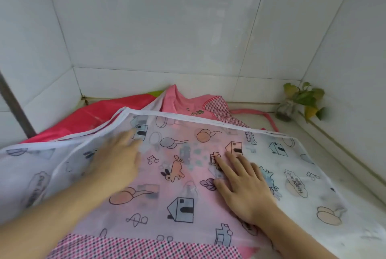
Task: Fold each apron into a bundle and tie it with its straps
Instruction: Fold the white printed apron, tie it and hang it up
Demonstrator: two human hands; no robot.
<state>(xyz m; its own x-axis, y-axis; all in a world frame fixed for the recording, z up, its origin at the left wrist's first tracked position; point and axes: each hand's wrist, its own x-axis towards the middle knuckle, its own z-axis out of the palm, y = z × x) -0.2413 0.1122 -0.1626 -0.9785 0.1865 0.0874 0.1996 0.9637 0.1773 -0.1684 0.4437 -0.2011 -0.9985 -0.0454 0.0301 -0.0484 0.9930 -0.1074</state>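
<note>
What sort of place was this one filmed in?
Probably a home kitchen or utility corner: white tiled walls meet a pale counter, a small potted plant stands in the corner, and both flat hands, left hand and right hand, press a translucent printed apron lying over pink aprons.

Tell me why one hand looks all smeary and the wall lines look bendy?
In the head view, the left hand is smeared by motion blur, while the right hand lies sharp on the see-through printed apron; the wide-angle lens bows the straight joints of the tiled wall; light is soft, without hard shadows.
</note>
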